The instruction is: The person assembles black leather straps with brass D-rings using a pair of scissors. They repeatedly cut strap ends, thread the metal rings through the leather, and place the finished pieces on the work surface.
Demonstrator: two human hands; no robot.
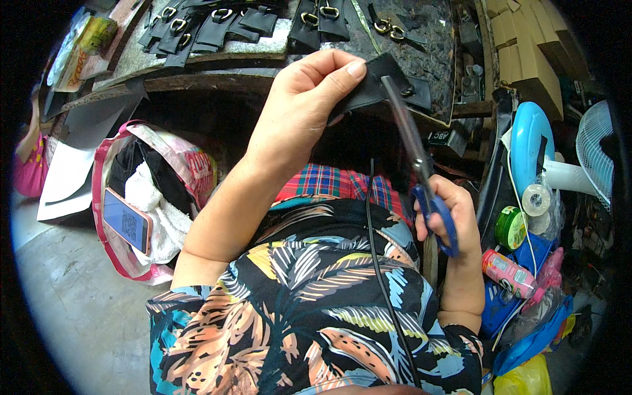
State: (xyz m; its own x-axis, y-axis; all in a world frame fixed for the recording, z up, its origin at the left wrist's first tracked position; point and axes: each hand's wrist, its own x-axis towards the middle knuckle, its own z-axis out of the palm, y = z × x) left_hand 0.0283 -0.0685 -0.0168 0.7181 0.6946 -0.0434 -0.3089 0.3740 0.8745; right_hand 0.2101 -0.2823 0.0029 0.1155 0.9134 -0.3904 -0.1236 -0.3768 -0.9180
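Between the thumb and fingers of my left hand [296, 108] is a black leather piece [368, 89], raised in front of the table edge. My right hand [457, 217] is closed round the blue handles of a pair of scissors [413, 141]. The long metal blades point up and to the left, with their tips at the leather piece's near right side. Whether the blades touch the leather I cannot tell. A metal fitting shows dimly just right of the tips.
Black leather tabs with gold-coloured rings [220, 29] lie on the worktable [266, 56]. At left stands an open bag [105, 164] with a phone [127, 220] and white cloth [158, 197]. A fan [596, 151], a pink bottle [508, 272] and cardboard boxes [526, 59] are at right.
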